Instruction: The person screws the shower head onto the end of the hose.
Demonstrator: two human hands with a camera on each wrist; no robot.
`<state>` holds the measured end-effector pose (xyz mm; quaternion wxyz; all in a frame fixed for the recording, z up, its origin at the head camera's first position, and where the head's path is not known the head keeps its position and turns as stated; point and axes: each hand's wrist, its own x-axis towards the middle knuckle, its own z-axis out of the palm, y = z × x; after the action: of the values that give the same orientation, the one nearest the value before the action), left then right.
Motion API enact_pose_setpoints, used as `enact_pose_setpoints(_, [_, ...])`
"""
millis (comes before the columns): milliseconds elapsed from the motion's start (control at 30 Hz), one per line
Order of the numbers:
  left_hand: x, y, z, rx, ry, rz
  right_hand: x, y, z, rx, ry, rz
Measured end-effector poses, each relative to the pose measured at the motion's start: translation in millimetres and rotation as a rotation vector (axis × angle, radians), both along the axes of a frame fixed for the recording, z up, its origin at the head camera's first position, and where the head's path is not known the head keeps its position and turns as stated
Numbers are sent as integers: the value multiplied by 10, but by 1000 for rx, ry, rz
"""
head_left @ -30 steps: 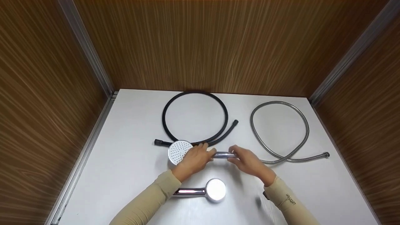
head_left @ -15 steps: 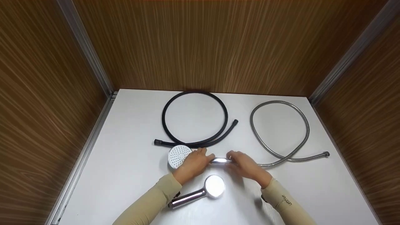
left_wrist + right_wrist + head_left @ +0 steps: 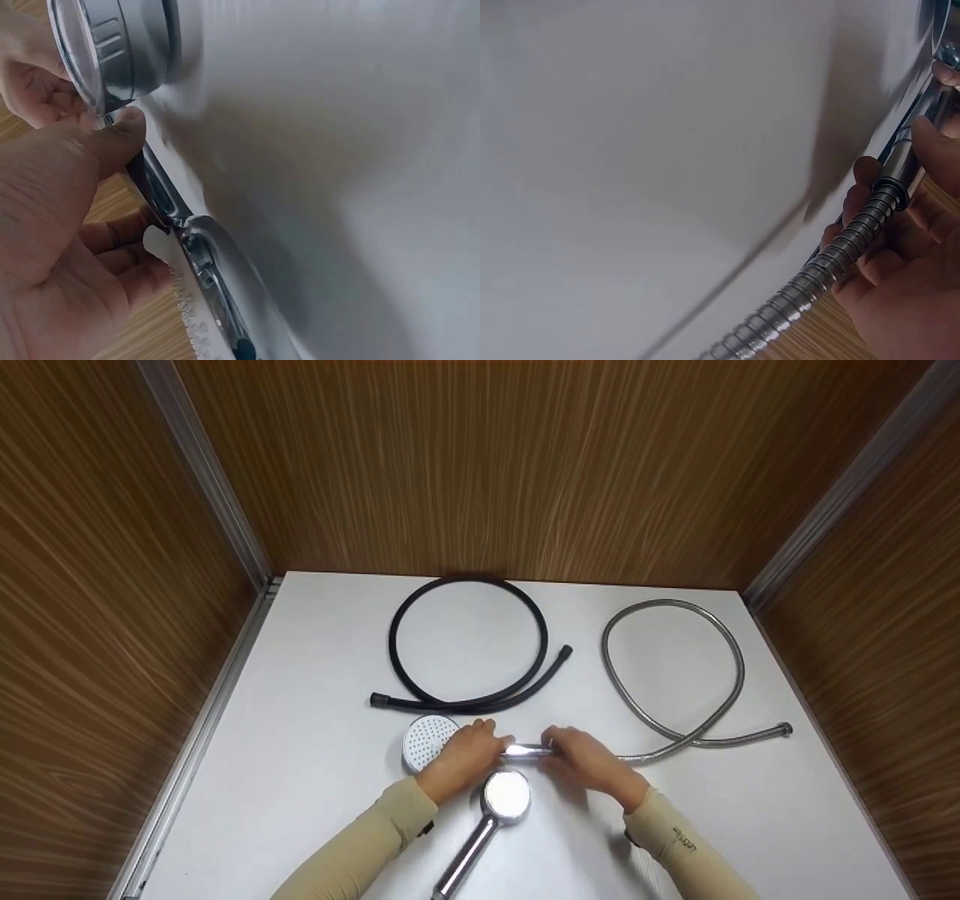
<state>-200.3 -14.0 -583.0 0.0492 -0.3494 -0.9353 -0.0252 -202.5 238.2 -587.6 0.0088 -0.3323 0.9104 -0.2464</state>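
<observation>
My left hand (image 3: 466, 756) grips a chrome shower head near its neck. Its white face (image 3: 426, 741), dotted with holes, points up at the left of that hand. In the left wrist view, thumb and fingers close around the handle (image 3: 159, 187). My right hand (image 3: 589, 761) pinches the smooth metal end fitting (image 3: 900, 169) of a silver shower hose (image 3: 802, 289), up against the handle's end. In front of my hands lies a second shower head (image 3: 508, 796), its chrome handle (image 3: 466, 856) slanting toward the front left.
A black shower hose (image 3: 393, 637) lies coiled at the back middle of the white table (image 3: 300, 660). The rest of the silver hose makes a loop (image 3: 739, 660) at the right, with a free end fitting (image 3: 784, 729). Wood-grain panels (image 3: 480, 472) wall the table in.
Both hands have come slightly toward the front with the held shower head. The second shower head has swung round, its handle now slanting frontward rather than lying sideways.
</observation>
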Motion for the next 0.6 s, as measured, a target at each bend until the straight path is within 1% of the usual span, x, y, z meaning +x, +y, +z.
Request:
enact_pose_setpoints(100, [-6,6,-17,-11,-12,-1,-2,0,-4,8,-17,-2])
enact_pose_setpoints(200, [-12,14,-17,-26,-60,10,-2,-4,-2,7,-24,3])
enact_pose_setpoints(333, [-22,20,-2,-36,-93,12,1,-5,0,2,-30,13])
enact_pose_setpoints(500, [-25,10,-13,-20,-102,-4,3,-2,-27,7,-40,18])
enact_pose_setpoints(600, [-36,1,-29,-10,-97,-8,0,-2,-37,2,-26,26])
